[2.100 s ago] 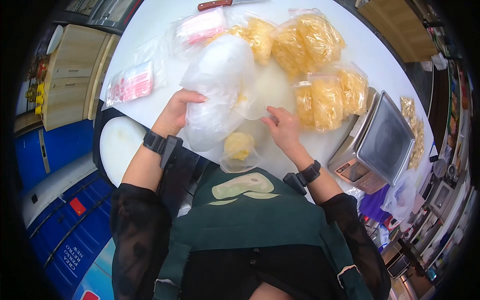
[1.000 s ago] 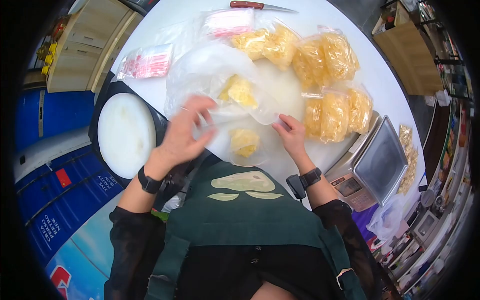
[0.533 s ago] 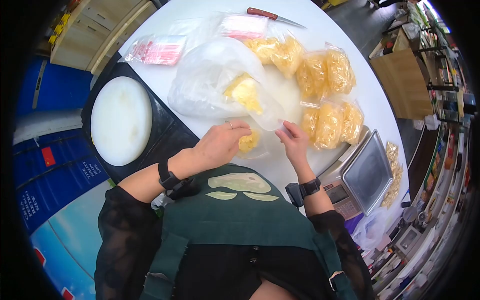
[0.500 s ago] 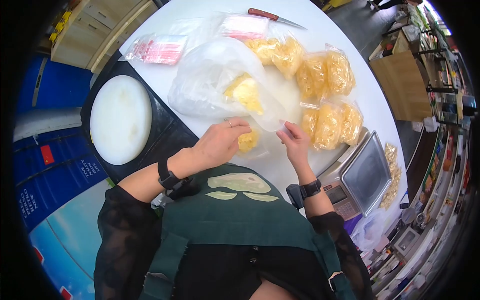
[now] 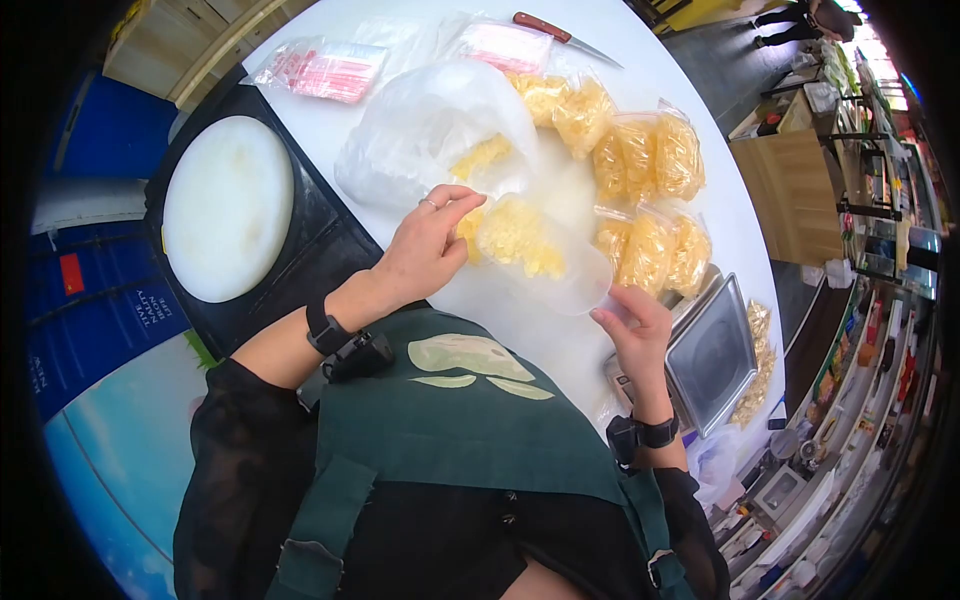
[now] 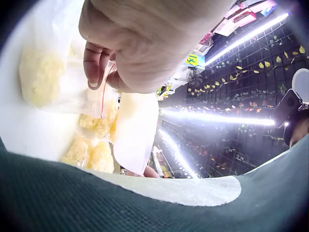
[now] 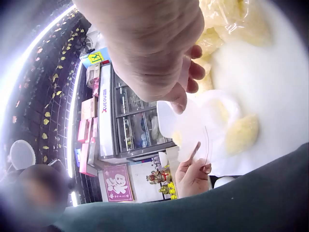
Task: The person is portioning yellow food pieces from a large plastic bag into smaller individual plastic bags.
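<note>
In the head view my left hand (image 5: 425,240) pinches the rim of a small clear bag holding yellow shreds (image 5: 470,236); the left wrist view shows its red zip line beside the fingers of the hand (image 6: 120,53). My right hand (image 5: 642,335) pinches the right end of a curved translucent sheet or scoop (image 5: 585,275), fingers bent round its edge. Yellow shreds (image 5: 520,240) lie on its left part, which is at the small bag's mouth. Behind it a large cloudy plastic bag (image 5: 400,140) lies open, with more yellow shreds (image 5: 482,157) inside.
Several filled bags (image 5: 655,155) lie at the table's right rear. Empty zip bags (image 5: 335,72) and a knife (image 5: 545,28) lie at the rear. A scale (image 5: 712,355) stands right; a round white board (image 5: 228,208) sits left on a black surface.
My right hand has drawn the sheet out of the large bag, towards me and right, with yellow shreds on it. My left hand has raised the small bag's rim to the sheet.
</note>
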The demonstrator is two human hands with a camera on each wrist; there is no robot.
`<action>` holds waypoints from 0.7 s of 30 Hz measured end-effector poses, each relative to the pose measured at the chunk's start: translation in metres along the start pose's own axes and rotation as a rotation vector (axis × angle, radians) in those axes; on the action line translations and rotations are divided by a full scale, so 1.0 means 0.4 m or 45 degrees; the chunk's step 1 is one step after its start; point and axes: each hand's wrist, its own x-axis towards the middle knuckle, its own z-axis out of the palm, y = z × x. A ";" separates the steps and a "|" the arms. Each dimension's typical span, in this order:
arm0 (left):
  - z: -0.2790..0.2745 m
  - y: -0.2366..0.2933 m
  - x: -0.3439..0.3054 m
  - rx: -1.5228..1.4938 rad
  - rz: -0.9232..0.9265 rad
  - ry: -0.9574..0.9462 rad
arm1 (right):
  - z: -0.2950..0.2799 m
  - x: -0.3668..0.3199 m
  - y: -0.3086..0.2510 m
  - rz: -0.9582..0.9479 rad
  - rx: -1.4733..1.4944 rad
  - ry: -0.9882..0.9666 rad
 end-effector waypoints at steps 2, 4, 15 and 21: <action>-0.002 0.004 0.000 -0.013 0.004 -0.013 | -0.007 0.003 -0.031 0.061 -0.180 -0.091; -0.001 0.000 -0.001 0.004 0.030 -0.008 | -0.009 0.019 -0.079 0.069 -0.265 -0.117; 0.005 -0.005 -0.005 -0.003 0.075 -0.024 | 0.003 0.118 -0.286 -0.163 -0.976 -0.366; 0.001 -0.006 -0.009 0.030 0.068 -0.027 | 0.006 0.140 -0.342 -0.202 -1.151 -0.472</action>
